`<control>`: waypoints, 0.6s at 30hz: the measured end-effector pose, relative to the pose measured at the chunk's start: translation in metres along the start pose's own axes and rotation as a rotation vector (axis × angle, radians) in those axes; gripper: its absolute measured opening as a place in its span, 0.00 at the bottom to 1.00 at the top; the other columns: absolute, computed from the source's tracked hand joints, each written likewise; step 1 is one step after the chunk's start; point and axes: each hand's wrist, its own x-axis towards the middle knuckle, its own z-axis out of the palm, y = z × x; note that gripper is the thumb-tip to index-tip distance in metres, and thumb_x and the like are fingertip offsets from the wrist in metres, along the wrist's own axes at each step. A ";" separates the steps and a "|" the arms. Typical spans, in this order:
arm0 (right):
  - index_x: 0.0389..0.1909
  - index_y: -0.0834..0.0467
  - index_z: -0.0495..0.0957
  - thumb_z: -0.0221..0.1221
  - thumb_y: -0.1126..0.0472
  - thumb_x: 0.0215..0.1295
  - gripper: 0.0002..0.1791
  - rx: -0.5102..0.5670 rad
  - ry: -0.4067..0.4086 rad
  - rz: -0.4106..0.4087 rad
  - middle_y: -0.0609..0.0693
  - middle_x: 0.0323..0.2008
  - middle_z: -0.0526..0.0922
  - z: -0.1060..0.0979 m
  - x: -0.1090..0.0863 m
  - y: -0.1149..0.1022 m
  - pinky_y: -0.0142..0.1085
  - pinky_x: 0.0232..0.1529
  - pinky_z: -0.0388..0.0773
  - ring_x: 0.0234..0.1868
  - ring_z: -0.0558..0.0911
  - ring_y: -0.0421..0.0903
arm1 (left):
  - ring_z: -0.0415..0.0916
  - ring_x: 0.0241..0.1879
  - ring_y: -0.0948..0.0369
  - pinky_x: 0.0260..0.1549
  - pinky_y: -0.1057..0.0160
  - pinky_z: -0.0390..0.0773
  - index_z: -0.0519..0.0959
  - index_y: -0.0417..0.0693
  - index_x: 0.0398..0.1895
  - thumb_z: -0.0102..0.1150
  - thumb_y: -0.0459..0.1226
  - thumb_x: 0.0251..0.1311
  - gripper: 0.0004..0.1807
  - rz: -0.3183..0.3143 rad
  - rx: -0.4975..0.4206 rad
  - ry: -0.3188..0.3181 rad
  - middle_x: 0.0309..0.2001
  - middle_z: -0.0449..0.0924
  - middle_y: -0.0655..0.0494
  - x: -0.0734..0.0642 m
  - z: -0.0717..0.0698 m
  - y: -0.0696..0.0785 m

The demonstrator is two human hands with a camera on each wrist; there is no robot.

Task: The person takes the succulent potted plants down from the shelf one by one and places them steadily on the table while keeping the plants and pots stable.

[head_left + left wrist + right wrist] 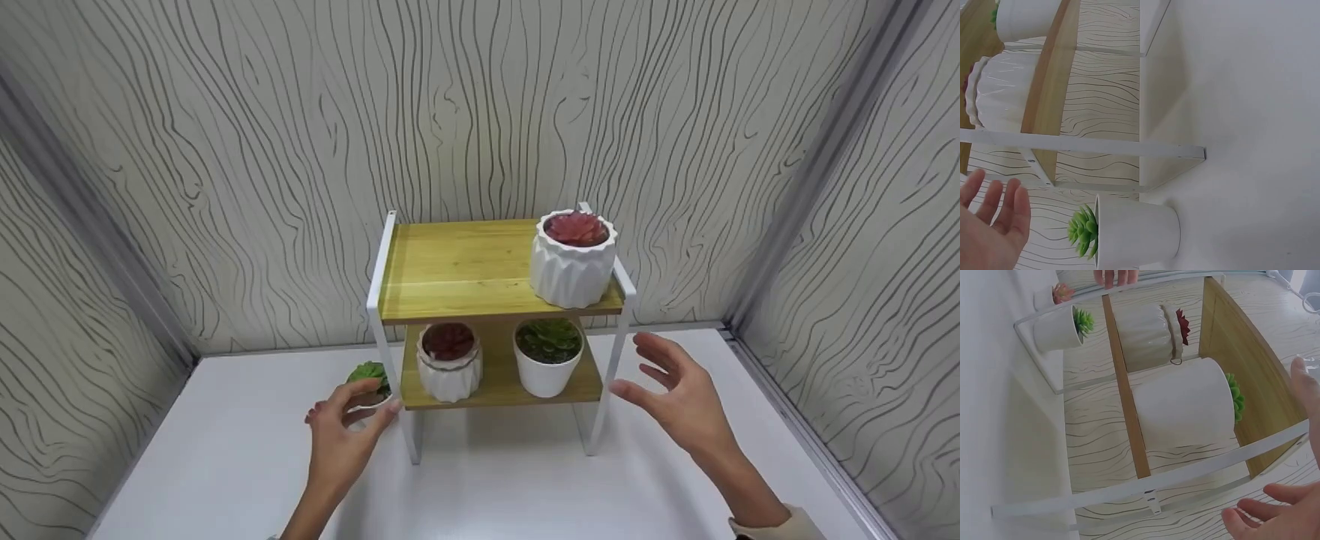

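A two-tier plant shelf (457,266) with wooden boards and a white metal frame stands on the table. My left hand (341,431) is at its left post, fingers loosely bent and holding nothing; whether the thumb touches the post I cannot tell. Beside the right post my right hand (686,401) hovers with fingers spread. On the upper board, at the right, sits a ridged white pot with a red succulent (574,262). The lower board bears a ridged pot with a dark red succulent (450,367) and a smooth white pot with a green succulent (549,367).
Left of the shelf, a white pot with a green succulent (1137,230) stands on the white table (225,450), partly behind my left hand in the head view. A reddish succulent (1062,292) is beyond it. Patterned wall panels (300,150) enclose the back and sides.
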 end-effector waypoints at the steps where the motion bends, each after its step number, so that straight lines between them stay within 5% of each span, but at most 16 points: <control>1: 0.79 0.59 0.62 0.75 0.57 0.62 0.47 -0.029 0.001 0.010 0.59 0.79 0.66 -0.002 -0.001 -0.003 0.25 0.63 0.80 0.77 0.72 0.55 | 0.85 0.55 0.52 0.54 0.66 0.86 0.81 0.45 0.58 0.79 0.38 0.57 0.26 0.000 -0.007 -0.004 0.53 0.86 0.50 0.000 0.000 0.000; 6: 0.83 0.56 0.52 0.77 0.49 0.59 0.58 -0.145 0.007 0.027 0.59 0.83 0.55 -0.011 -0.006 -0.022 0.54 0.66 0.82 0.80 0.64 0.68 | 0.85 0.56 0.55 0.56 0.65 0.86 0.81 0.47 0.59 0.77 0.42 0.60 0.25 -0.021 -0.020 -0.016 0.55 0.86 0.51 0.000 0.002 0.004; 8: 0.84 0.55 0.51 0.78 0.48 0.57 0.61 -0.173 0.014 0.014 0.59 0.84 0.54 -0.015 -0.008 -0.032 0.58 0.65 0.81 0.80 0.63 0.69 | 0.85 0.56 0.56 0.57 0.63 0.85 0.80 0.48 0.61 0.76 0.43 0.62 0.26 -0.045 -0.030 -0.022 0.56 0.85 0.52 0.000 0.003 0.006; 18: 0.84 0.59 0.49 0.80 0.53 0.56 0.63 -0.202 -0.036 -0.031 0.61 0.83 0.54 -0.038 -0.016 -0.076 0.48 0.69 0.76 0.81 0.61 0.66 | 0.83 0.60 0.54 0.63 0.58 0.83 0.78 0.44 0.64 0.71 0.46 0.67 0.27 -0.076 -0.089 -0.052 0.58 0.84 0.47 -0.001 0.009 0.018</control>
